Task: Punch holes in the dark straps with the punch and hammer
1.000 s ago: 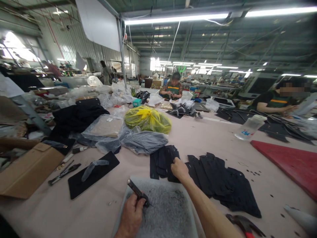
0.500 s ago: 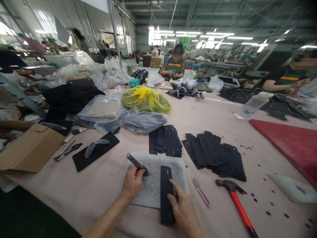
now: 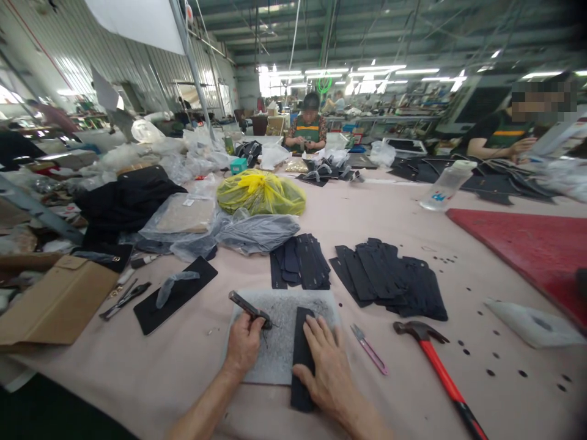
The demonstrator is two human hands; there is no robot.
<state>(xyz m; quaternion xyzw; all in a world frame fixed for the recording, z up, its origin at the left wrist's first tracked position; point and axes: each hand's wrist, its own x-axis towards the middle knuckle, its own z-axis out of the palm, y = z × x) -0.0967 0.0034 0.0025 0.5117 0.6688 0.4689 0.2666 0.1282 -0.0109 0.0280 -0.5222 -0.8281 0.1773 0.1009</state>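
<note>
My left hand point(image 3: 243, 348) is closed round a dark metal punch point(image 3: 246, 307), tilted over the left part of a worn white board point(image 3: 277, 360). Fine dark threads hang by the punch's lower end. On the board's right side lies a narrow dark strip of material point(image 3: 299, 336), its near end reaching past the board's edge. My right hand point(image 3: 328, 366) rests flat on the strip, fingers stretched forward and thumb across its lower part. Pink-handled thread snips point(image 3: 369, 349) and a claw hammer point(image 3: 435, 360) with a red handle lie to the right.
Dark strips lie in piles point(image 3: 389, 278) beyond the board. Behind are a yellow bag point(image 3: 261, 192) and plastic-wrapped goods. A black panel point(image 3: 178, 293), pliers-like tool point(image 3: 126, 301) and cardboard box point(image 3: 59, 299) lie left. A bottle point(image 3: 447, 186) and red sheet point(image 3: 523, 244) are right. Co-workers sit across.
My right hand has gone from fingertips at the strip's right edge to lying flat over it. The left hand still holds the punch. The whole view has shifted slightly.
</note>
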